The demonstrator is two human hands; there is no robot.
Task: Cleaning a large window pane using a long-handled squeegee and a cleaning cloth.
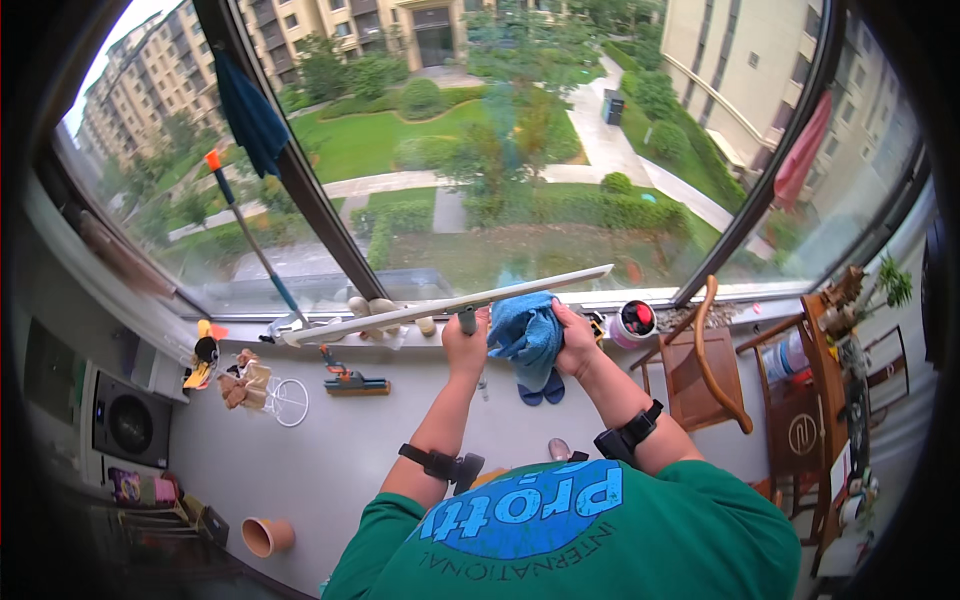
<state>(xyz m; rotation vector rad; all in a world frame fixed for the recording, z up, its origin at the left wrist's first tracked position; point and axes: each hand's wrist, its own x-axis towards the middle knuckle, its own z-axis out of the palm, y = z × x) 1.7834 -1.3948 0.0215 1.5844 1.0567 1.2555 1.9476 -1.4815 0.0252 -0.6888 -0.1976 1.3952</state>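
Observation:
My left hand (pixel 465 346) is closed around the grey-green handle of a long white squeegee (pixel 525 289), whose bar runs slantwise in front of the window. A crumpled blue cloth (pixel 527 330) hangs just right of that handle, bunched in my right hand (pixel 576 339). The cloth's upper edge lies close under the squeegee bar; whether they touch, I cannot tell. Beyond both hands stands a large window pane (pixel 480 187) with cloudy streaks down its middle. My right hand's fingers are partly hidden by the cloth.
A telescopic pole (pixel 251 236) leans on the glass at the left. On the floor are a mop head (pixel 357 385), a white wire stand (pixel 289 402), a terracotta pot (pixel 268 537) and blue slippers (pixel 541 393). A bucket (pixel 632 325) and a wooden chair (pixel 697 367) stand at the right.

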